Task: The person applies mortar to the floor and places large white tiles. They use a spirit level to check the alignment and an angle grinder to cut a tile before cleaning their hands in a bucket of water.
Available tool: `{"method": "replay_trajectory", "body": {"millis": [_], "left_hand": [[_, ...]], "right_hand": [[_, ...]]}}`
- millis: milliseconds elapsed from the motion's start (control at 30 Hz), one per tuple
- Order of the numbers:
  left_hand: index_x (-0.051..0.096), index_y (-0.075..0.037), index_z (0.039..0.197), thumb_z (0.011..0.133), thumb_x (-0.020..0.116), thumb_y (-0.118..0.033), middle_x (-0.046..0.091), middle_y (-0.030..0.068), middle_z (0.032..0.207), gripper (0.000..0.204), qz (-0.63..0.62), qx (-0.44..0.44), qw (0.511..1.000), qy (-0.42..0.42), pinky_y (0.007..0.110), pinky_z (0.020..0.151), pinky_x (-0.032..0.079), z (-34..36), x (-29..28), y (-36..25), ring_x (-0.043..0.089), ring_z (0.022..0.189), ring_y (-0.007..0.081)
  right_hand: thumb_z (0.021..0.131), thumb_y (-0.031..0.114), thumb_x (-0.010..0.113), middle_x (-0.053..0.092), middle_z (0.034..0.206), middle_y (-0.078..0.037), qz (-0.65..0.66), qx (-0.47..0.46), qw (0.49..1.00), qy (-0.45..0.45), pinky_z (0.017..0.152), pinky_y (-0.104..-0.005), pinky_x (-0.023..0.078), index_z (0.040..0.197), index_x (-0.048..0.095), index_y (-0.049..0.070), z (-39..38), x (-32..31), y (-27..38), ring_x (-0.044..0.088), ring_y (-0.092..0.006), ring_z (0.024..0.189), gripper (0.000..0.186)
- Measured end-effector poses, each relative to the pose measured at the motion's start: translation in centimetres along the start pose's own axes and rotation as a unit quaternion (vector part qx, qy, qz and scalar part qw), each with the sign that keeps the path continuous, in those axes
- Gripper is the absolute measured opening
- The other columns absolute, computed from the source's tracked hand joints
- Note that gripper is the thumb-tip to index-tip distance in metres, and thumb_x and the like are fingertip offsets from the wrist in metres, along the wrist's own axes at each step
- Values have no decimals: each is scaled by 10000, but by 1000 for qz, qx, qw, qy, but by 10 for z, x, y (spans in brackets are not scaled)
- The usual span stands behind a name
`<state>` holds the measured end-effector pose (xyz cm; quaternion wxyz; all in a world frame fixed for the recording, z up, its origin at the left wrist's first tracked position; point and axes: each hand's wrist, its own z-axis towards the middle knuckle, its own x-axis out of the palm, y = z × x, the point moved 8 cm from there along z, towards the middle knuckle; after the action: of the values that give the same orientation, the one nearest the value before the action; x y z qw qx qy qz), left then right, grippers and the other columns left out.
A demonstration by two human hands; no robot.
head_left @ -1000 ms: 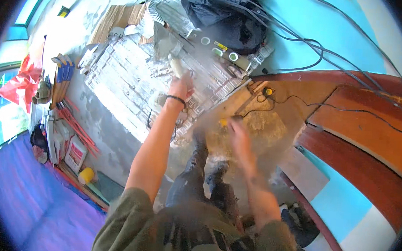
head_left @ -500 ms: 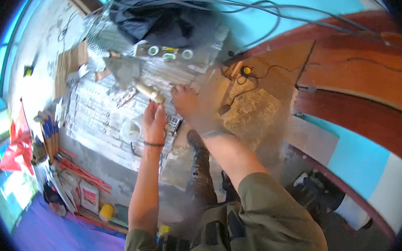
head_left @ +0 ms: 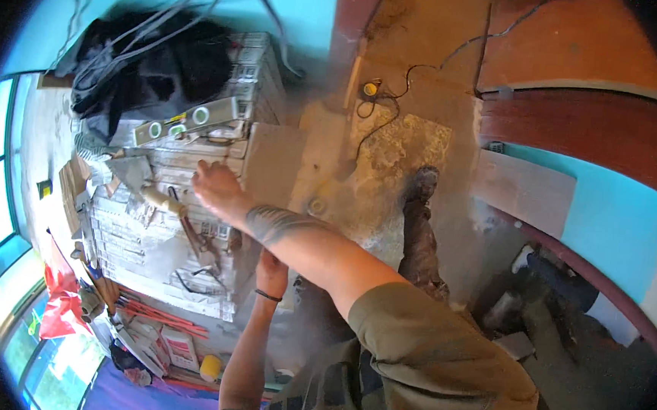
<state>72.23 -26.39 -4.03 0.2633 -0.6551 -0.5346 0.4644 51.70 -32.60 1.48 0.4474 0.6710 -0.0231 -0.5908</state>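
Observation:
My right hand (head_left: 218, 190) reaches over a stack of pale, banded boxes (head_left: 123, 248); its fingers are slightly bent and apart, with nothing visible in them. Below the right forearm, my left hand (head_left: 271, 273) is at the stack's near right side; its fingers are mostly hidden. Left of my right hand lies a trowel with a grey blade (head_left: 130, 170) and a pale handle (head_left: 164, 200). Close by is a hand tool with a long brownish handle (head_left: 190, 229), its kind unclear. Behind my right hand rests a spirit level (head_left: 187, 122) with green-ringed vials.
Black cloth (head_left: 152, 63) and loose cables cover the stack's back. A grey board (head_left: 274, 159) adjoins its right side. A black cord with a yellow end (head_left: 370, 90) lies on the dusty floor. Red rods (head_left: 164, 316) and a yellow-capped container (head_left: 211, 367) stand near left.
The view has turned and shifted right. My right hand has moved left over the stack, crossing my left arm. My left hand has drawn back from the trowel handle. One boot has stepped right.

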Motion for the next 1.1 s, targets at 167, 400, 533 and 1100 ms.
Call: {"method": "replay_trajectory", "body": {"millis": [167,400,533,1100], "left_hand": [[606,-73,1056,849,550,-263,639,150,1015,287,84,46,993,66,417,800,472,50,117,94,596,936,332],[585,-97,1114,838,598,-321,662,125,968,355,261,-94,959,64,405,790,498,198,246,100,617,900,350],[551,-52,1131,805,585,-297,608,184,1064,409,296,-104,949,42,423,835,472,315,301,196,585,967,362],[506,12,951,712,640,-133,520,226,931,309,406,2,913,-39,448,839,410,354,353,161,487,936,403]], "right_hand": [[709,199,573,611,831,-136,57,-61,996,21,571,-420,489,772,672,33,0,24,-3,582,-287,803,203],[733,93,619,502,843,-128,407,-52,908,-81,644,-407,467,972,556,63,-72,-108,-122,557,-311,789,250],[701,49,666,548,823,-105,320,142,937,-10,670,-395,476,965,616,90,-234,-146,-301,564,-286,744,272],[725,-20,652,548,778,-83,238,293,923,-70,587,-306,483,882,646,113,-383,-155,-494,587,-236,667,206]]}}
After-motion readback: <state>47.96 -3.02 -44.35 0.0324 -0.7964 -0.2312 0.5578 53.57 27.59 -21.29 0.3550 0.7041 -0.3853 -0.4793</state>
